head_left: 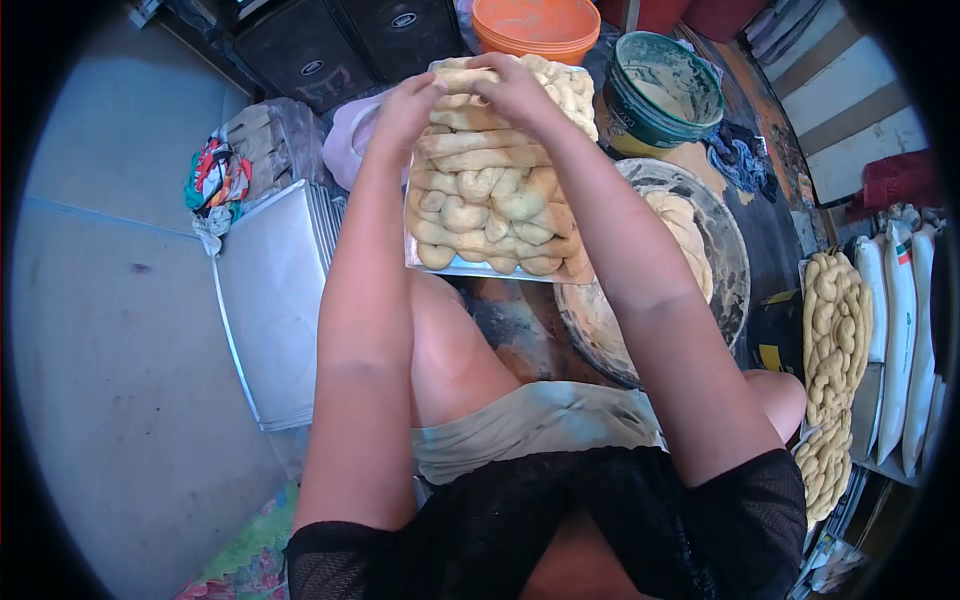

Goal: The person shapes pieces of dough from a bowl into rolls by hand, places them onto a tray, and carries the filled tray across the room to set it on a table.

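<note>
A metal tray (470, 268) lies in front of my knees, covered with pale dough ropes and twisted dough pieces (490, 190). Near its far end, a dough rope (458, 78) runs crosswise between my two hands. My left hand (408, 108) is at the left edge of the tray, its fingers curled onto the rope's left part. Across from it, my right hand (515, 92) reaches over the tray, thumb and fingers bent around the same rope. Part of the rope is hidden under the fingers.
Right of the tray sits a wide floured basin (738, 290) with dough (690, 235). Beyond stand green buckets (625, 75) and orange tubs (535, 25). Stacked metal trays (270, 300) lean at left. More shaped dough (835, 340) lies at far right beside white bags (900, 330).
</note>
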{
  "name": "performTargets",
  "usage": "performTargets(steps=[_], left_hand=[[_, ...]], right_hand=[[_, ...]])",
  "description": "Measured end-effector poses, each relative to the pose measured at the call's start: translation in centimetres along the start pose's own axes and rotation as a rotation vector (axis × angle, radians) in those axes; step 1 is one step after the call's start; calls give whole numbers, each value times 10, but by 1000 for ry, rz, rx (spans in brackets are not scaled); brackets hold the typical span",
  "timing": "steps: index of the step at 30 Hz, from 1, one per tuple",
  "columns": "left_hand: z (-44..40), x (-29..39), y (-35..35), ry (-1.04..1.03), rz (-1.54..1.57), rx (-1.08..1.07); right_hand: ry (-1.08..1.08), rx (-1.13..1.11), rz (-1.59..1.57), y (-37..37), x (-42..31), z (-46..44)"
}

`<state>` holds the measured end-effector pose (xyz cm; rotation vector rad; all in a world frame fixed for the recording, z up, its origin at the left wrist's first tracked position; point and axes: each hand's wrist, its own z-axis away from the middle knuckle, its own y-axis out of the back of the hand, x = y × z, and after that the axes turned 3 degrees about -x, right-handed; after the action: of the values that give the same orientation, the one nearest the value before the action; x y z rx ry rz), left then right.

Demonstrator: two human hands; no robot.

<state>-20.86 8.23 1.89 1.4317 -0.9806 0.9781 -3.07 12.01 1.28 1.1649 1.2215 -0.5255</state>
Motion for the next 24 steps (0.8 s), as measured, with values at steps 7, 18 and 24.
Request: performTargets(steps=[7, 18, 24], left_hand=[[-21, -35, 1, -86, -438, -220], [-5, 3, -24, -104, -695, -341], [-8, -6, -63, -235, -1029, -203]], right_hand=[[-3, 38, 494, 37, 59, 4], [-181, 124, 135, 64, 46, 75], [164, 325, 451, 30, 95, 73]])
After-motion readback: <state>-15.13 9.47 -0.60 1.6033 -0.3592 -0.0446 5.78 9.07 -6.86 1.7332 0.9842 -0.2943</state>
